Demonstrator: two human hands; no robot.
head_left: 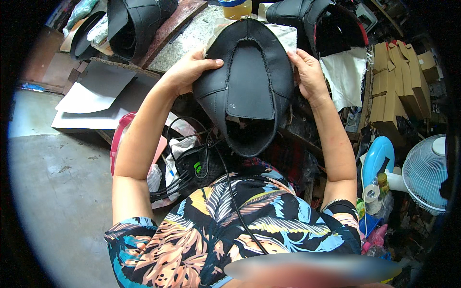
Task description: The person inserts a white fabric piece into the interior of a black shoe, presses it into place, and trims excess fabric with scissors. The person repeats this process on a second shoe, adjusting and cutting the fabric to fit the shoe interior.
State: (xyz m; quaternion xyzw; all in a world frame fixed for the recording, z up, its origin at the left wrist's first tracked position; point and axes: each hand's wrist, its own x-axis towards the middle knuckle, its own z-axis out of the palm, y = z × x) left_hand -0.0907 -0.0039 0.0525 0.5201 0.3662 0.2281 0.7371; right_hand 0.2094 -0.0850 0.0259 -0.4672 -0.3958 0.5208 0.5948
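Note:
A black leather shoe upper (249, 86) is held up in front of me, its toe pointing away and its opening toward my body. A puckered seam runs around the front panel. Frayed white lining cloth (286, 36) sticks out past the toe on both sides. My left hand (189, 72) grips the left edge, thumb on top and the other fingers underneath, out of sight. On the right edge my right hand (309, 77) pinches the leather near the lining, its fingers partly hidden behind the upper.
More black shoe uppers (137, 26) lie on the bench at the far left and far right (331, 29), the right one with white cloth (343, 79) hanging down. A jar of yellowish stuff (236, 9) stands between. White sheets (96, 89) lie left; cardboard boxes (401, 91) and a fan (425, 170) stand right.

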